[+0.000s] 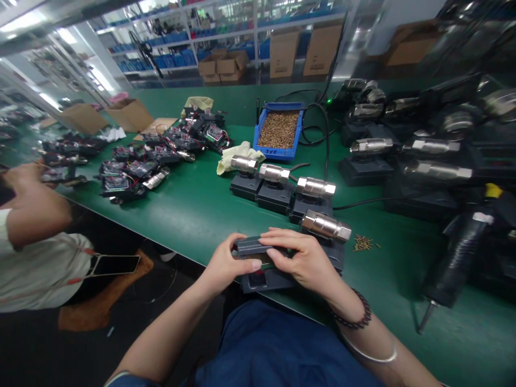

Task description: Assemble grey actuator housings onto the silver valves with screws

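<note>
Near the table's front edge, my left hand (229,263) and my right hand (304,258) grip a dark grey plastic housing cover (252,245) from both sides. It is tilted over a matching dark housing base (268,282), with a narrow gap between the two parts. Some of the base and the inside of the cover are hidden by my fingers. Just beyond my right hand is a dark unit topped by a shiny metal valve body (326,224). A little pile of brass screws (363,243) lies to the right.
Finished-looking valve units (274,174) stand in a row ahead. A blue tray (278,131) of screws is behind them, beside yellow cloths (239,157). An electric screwdriver (457,252) rests at right. Open electronic units (124,174) and a co-worker's arm (36,199) are at left.
</note>
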Motion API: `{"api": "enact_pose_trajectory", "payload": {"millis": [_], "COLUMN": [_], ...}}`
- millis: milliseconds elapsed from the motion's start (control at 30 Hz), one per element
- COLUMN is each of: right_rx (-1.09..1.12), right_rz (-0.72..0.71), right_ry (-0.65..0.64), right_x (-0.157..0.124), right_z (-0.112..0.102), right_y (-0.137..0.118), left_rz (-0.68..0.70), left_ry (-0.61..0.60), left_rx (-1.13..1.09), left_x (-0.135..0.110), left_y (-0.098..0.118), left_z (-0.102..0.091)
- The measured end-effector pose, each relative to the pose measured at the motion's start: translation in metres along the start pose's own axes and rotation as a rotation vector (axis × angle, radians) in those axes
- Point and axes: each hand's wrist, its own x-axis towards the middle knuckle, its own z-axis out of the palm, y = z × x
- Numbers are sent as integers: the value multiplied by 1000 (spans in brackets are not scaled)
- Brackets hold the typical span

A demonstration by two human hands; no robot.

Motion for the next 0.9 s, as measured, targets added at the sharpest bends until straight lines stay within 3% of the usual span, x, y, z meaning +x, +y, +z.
{"api": "enact_pose_trajectory", "payload": {"millis": [233,400,467,633,800,900], "right_rx": [-123,-153,-167,-156,-61,-42], "right_rz": [-101,-252,-269,-165,85,51], "right_ry": [93,-7,12,105,157,144], "right_x": [1,3,4,6,8,8], "right_z": [3,-3,-2,1,-4,3], "right_y": [-2,2,4,1,-4,-9], "left_rz": [-9,9,14,30,11,11], "left_ry": [22,21,27,35,37,42], "left_rx": [3,-3,-10,-6,42,33], "left_x": [2,4,6,7,3,3], "left_y": [4,3,3,3,3,2], "left_z": [1,0,0,-1,0,1]}}
